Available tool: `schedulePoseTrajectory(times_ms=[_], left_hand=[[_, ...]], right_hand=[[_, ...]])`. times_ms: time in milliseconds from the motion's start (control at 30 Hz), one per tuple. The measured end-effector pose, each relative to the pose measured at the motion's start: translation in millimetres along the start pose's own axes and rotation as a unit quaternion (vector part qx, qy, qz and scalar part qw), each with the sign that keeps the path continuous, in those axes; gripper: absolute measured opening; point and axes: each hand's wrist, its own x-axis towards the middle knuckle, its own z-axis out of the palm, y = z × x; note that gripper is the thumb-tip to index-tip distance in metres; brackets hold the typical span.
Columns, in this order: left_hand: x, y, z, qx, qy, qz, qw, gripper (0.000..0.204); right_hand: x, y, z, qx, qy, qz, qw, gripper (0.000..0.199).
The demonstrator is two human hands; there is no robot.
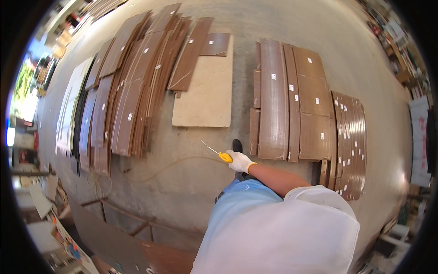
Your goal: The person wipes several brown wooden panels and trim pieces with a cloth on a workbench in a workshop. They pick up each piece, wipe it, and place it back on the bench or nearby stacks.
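Observation:
My right hand [240, 162], in a white knitted glove with a yellow cuff, is closed around a yellow air blow gun [225, 157]. Its thin metal nozzle [209, 147] points away to the far left, over bare floor. A thin yellowish hose [175, 163] curves leftward across the concrete from near the gun. Beyond the nozzle lies a pale board [203, 107], with a brown panel [191, 55] and a smaller brown piece [215, 44] on its far part. The gun touches none of these. My left hand is out of view.
Stacks of long brown panels with white labels [137, 91] lie at left; more labelled brown panels [273, 100] and a darker stack [350, 141] lie at right. A metal frame [125, 218] stands at near left. Shelving and clutter line the far right [397, 64].

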Motion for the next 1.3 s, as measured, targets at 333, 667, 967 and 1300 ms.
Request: schedulePoseTrajectory(times_ms=[333,667,967,1300], left_hand=[[187,84,-143,-0.077,0.015,-0.046,0.996,0.031],[339,88,-297,-0.276,0.056,-0.179,0.943,0.028],[581,88,-328,-0.086,-0.114,-0.004,0.99,0.015],[974,76,-359,0.395,-0.179,0.18,0.883,0.023]], right_hand=[[78,70,-96,0.12,0.021,0.089,0.989,0.039],[141,54,-109,0.086,-0.021,0.062,0.994,0.038],[220,48,-140,0.083,0.128,0.246,0.957,0.032],[298,-57,7,0.055,-0.03,0.352,0.934,0.035]])
